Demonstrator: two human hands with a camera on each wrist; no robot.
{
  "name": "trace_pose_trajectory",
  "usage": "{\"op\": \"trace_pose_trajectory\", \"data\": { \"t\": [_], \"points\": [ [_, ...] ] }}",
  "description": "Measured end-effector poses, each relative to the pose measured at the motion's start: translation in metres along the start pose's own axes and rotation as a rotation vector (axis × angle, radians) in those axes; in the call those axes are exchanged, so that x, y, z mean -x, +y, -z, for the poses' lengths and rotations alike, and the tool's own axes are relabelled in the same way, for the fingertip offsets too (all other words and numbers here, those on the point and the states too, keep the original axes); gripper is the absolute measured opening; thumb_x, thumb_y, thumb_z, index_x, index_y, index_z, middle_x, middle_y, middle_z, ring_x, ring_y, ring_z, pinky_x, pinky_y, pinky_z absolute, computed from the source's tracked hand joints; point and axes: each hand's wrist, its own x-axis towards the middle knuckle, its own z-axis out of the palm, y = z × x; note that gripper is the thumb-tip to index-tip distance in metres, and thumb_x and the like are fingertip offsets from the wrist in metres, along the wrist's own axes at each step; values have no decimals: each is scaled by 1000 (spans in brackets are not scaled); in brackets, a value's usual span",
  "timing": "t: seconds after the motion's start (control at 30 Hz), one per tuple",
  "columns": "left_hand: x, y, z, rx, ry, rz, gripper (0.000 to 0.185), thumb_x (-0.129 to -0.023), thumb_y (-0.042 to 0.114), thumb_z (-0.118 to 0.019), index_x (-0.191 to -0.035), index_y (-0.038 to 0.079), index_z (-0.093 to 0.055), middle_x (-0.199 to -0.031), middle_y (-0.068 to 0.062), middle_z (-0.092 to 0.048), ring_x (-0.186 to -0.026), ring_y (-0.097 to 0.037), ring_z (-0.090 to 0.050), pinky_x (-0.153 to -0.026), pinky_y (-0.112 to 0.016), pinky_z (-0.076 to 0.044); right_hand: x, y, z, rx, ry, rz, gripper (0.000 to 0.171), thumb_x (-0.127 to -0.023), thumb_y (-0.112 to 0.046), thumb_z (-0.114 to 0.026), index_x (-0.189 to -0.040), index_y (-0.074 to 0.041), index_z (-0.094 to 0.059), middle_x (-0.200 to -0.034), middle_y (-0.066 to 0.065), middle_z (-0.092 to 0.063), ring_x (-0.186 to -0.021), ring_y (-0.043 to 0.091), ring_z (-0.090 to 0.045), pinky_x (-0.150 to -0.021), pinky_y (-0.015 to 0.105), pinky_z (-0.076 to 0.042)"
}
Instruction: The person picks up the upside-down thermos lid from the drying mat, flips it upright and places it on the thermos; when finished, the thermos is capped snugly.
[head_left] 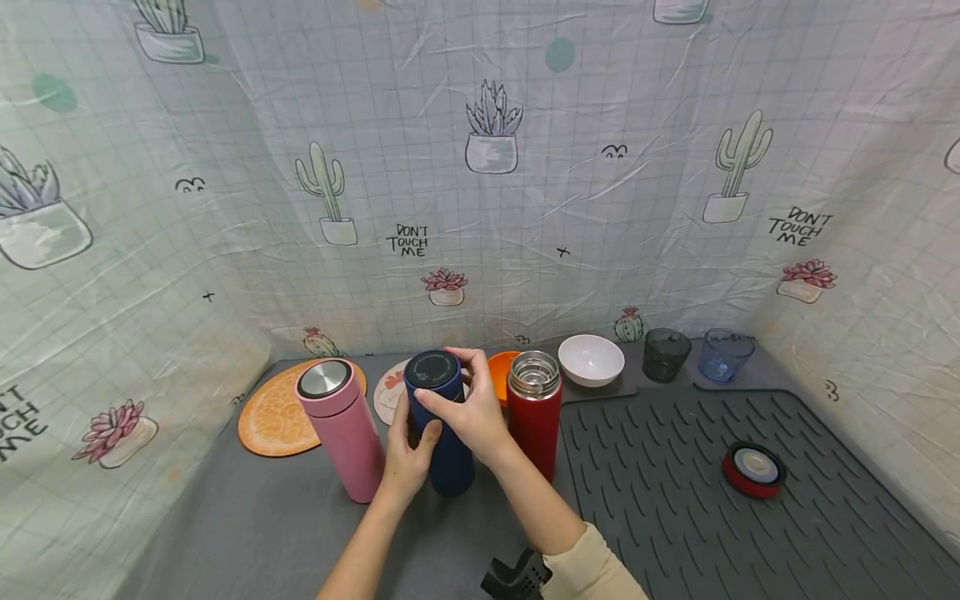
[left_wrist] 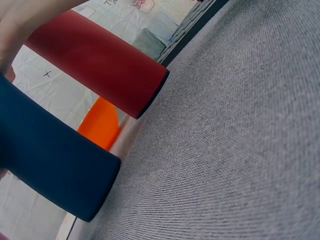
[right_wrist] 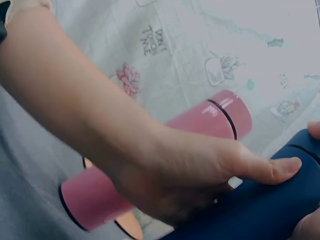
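While both hands close on it, the navy flask (head_left: 442, 421) stands upright on the grey surface (head_left: 247, 525), between the pink flask (head_left: 339, 429) on its left and the red flask (head_left: 534, 412) on its right, each just beside it. The left hand (head_left: 408, 457) wraps the navy body at mid-height, thumb across the front; its fingers pass behind and are hidden. The right hand (head_left: 471, 408) curls over the dark cap, fingertips on the rim. Whether that cap is seated tight cannot be told. The red flask is uncapped, its steel mouth showing; a red lid (head_left: 753, 469) lies well apart on the ribbed mat (head_left: 675, 517). An orange bowl (head_left: 501, 372) is mostly hidden behind the right hand and red flask. A white bowl (head_left: 591, 359), a dark cup (head_left: 666, 352) and a blue cup (head_left: 724, 353) line the back edge. The left wrist view shows only the flask bases; the hand itself is cut off.
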Motion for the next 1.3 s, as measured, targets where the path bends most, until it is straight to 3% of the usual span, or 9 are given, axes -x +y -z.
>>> {"op": "trace_pose_trajectory", "data": {
  "t": [0.3, 0.57, 0.7, 0.9, 1.0, 1.17, 1.3],
  "points": [
    [0, 1, 0, -1, 12, 2, 54, -91, 7, -56, -136, -6, -29, -123, -20, -48, -104, -10, -52, -85, -24, -46, -1, -1, 4, 12, -79, -11, 55, -86, -16, -61, -135, -5, -39, -128, 14, -42, -113, 24, -42, -101, 43, -31],
    [-1, -1, 0, 7, 21, -46, 52, -91, 10, -56, -134, -7, -32, -121, -13, -50, -103, -11, -53, -85, -23, -47, 0, -2, -2, -55, 10, -23, 57, -80, -7, -69, -128, -2, -39, -118, 15, -47, -100, 22, -45, -85, 34, -46],
    [0, -1, -1, 11, 25, -65, 52, -91, 12, -56, -134, -7, -32, -120, -14, -51, -103, -11, -54, -84, -22, -47, 1, -3, -3, -67, 33, -34, 57, -79, -3, -69, -126, -2, -38, -116, 15, -47, -99, 21, -46, -85, 30, -46],
    [-1, -1, 0, 28, 16, -68, 53, -90, 8, -57, -134, -7, -32, -121, -3, -52, -103, -11, -54, -84, -23, -47, 1, -4, -4, -75, 38, -33, 57, -79, -2, -68, -127, -1, -37, -116, 16, -47, -99, 21, -48, -84, 30, -47],
    [-1, 1, 2, 26, 15, -62, 53, -90, 8, -57, -134, -8, -32, -121, -6, -51, -104, -10, -54, -85, -23, -46, 2, -4, -5, -68, 37, -35, 57, -80, -4, -69, -127, -2, -38, -116, 14, -47, -97, 21, -49, -82, 30, -49],
    [-2, 5, 3, -46, 1, -26, 55, -89, 3, -58, -135, -7, -30, -122, -21, -48, -105, -9, -52, -86, -22, -45, 2, -3, -4, -33, 11, -28, 58, -82, -10, -68, -130, -5, -36, -119, 14, -46, -98, 23, -50, -82, 34, -49],
    [-3, 9, 8, -165, -9, -25, 55, -84, -6, -60, -132, -7, -35, -120, -23, -49, -103, -10, -53, -86, -21, -44, 2, -6, -2, 51, -26, 20, 61, -84, -15, -66, -134, -6, -32, -128, 14, -40, -107, 24, -44, -92, 39, -42]
  ]
}}
